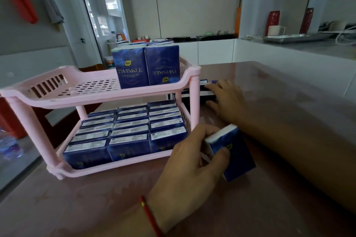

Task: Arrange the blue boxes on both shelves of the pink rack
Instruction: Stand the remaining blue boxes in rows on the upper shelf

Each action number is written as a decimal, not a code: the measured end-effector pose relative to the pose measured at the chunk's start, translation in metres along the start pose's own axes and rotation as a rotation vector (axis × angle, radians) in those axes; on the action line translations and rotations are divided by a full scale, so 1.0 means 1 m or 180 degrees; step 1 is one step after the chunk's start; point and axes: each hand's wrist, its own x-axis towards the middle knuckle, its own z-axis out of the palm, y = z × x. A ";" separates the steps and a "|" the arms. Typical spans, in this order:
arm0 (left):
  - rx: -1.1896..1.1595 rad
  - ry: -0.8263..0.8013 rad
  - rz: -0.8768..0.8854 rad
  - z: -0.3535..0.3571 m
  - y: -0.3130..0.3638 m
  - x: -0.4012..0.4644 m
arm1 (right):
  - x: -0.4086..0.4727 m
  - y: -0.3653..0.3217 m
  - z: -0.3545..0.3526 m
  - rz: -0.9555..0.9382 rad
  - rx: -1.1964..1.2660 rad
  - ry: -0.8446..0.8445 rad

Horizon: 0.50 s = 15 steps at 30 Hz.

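A box [234,152] is held in the left hand [188,159] right of the rack [100,100], its long axis tilted away. The right hand [227,100] is laid, fingers spread, on boxes [200,94] behind the rack's right post on the tabletop [289,111].

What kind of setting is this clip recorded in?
Probably a home kitchen or dining area: a white counter carries a metal tray and a white mug, with plain cabinet doors behind and a glossy table in front.
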 end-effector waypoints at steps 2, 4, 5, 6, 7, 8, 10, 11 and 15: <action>0.0042 0.0011 0.0029 0.000 0.000 0.000 | -0.002 0.001 -0.001 0.0076 0.0005 0.0038; 0.0058 0.0023 0.0037 -0.002 0.001 -0.001 | -0.006 0.002 -0.004 0.0076 0.0007 0.0140; 0.0056 0.0028 0.0036 -0.002 0.001 -0.001 | -0.007 0.003 -0.004 0.0042 -0.0006 0.0186; 0.0056 0.0031 0.0025 -0.002 0.000 -0.001 | -0.008 0.004 -0.005 0.0007 0.0003 0.0170; 0.0047 0.0031 -0.0004 -0.002 0.000 -0.002 | -0.009 0.005 -0.006 -0.0028 0.0062 0.0075; 0.0035 0.0037 -0.0034 -0.003 0.000 -0.003 | -0.010 0.003 -0.007 -0.0054 0.0146 -0.0086; -0.0007 0.0048 -0.0070 -0.005 -0.001 -0.004 | -0.012 0.000 -0.006 -0.0032 0.0227 -0.0375; -0.0062 0.0037 -0.0092 -0.006 -0.001 -0.004 | -0.011 0.000 -0.006 -0.0028 0.0156 -0.0419; -0.0211 -0.0014 -0.0166 -0.010 -0.004 -0.006 | -0.017 0.001 -0.017 -0.0129 -0.0278 -0.0490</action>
